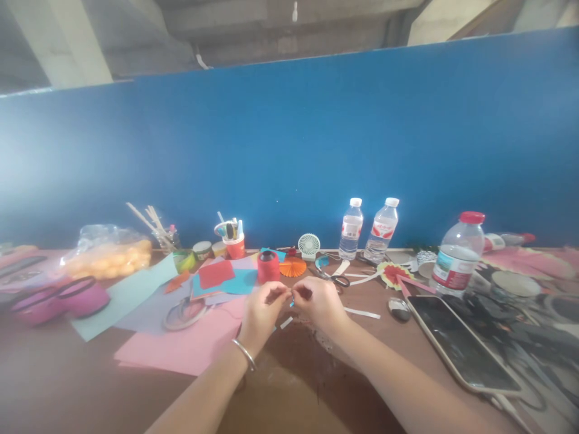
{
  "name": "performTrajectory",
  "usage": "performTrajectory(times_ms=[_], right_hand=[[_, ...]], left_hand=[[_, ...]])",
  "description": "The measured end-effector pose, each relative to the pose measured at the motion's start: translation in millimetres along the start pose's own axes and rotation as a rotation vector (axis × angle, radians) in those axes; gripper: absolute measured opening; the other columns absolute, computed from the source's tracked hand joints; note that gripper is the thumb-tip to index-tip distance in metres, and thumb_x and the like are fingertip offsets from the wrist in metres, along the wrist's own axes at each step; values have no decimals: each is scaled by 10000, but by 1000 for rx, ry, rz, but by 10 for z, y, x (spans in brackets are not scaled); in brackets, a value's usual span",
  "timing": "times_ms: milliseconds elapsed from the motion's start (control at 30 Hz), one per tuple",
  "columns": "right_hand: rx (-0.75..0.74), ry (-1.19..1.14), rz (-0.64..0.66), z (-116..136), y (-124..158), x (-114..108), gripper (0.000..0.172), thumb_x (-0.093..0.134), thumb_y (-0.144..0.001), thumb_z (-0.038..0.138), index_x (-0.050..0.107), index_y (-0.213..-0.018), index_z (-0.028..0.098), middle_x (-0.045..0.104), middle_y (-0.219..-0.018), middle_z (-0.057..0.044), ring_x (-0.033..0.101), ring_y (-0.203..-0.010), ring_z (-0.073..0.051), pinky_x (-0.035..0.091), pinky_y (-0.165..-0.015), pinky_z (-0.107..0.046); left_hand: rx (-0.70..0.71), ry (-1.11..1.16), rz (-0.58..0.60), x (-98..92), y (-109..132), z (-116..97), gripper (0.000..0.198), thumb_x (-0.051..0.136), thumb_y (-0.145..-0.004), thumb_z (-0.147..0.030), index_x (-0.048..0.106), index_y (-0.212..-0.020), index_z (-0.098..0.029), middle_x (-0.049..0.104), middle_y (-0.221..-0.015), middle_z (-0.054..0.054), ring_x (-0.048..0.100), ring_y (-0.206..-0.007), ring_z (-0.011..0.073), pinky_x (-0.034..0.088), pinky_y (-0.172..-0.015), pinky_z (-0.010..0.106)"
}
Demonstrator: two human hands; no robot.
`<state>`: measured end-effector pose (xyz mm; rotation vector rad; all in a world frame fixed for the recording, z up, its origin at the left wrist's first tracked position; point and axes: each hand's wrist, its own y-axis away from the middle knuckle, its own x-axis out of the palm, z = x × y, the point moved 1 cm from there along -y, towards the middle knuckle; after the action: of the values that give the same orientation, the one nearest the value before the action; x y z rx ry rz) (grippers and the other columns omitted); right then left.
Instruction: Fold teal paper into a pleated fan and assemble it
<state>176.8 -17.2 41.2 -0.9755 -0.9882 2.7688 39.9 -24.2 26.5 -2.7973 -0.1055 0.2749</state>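
Observation:
My left hand (266, 306), with a silver bangle at its wrist, meets my right hand (319, 301) over the middle of the brown table (289, 398). Fingers of both hands are pinched together around a tiny blue piece (291, 304), which shows just below the fingertips; its shape is too small to tell. Beneath it a short white strip (286, 323) lies on the table. Just behind the hands stand a red spool (268, 267) and an orange folded paper fan (292, 267).
Pink paper (181, 343) and a pale green sheet (126, 298) spread at the left. Scissors (340, 280) lie behind my right hand. Toward the right are a phone (465, 343), a red-capped bottle (459, 256) and two white-capped bottles. A blue partition (289, 150) rises behind.

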Motion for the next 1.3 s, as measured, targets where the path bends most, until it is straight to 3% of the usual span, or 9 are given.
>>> performTrajectory(times_ms=[267, 600, 1300], right_hand=[[118, -86, 0, 32, -1, -4, 144, 485, -640, 158, 627, -626, 180, 617, -595, -7, 527, -543, -115, 372, -520, -195], [131, -169, 2, -3, 16, 11, 144, 490, -678, 196, 630, -651, 182, 630, -630, -6, 551, -584, -124, 390, -550, -206], [158, -192, -56, -11, 36, 52, 117, 491, -672, 201, 602, -643, 179, 607, -610, 0, 531, -563, -124, 387, -534, -213]], left_hand=[[22, 19, -40, 5, 7, -55, 160, 591, -644, -298, 562, -709, -155, 614, -664, 19, 590, -632, 148, 476, -566, 236], [58, -4, -83, -4, -1, -47, 141, 593, -644, -279, 564, -706, -156, 617, -647, 11, 582, -611, 130, 460, -562, 220], [69, 65, -7, 12, -8, -78, 123, 562, -665, -246, 531, -754, -166, 597, -708, 13, 572, -676, 132, 458, -612, 229]])
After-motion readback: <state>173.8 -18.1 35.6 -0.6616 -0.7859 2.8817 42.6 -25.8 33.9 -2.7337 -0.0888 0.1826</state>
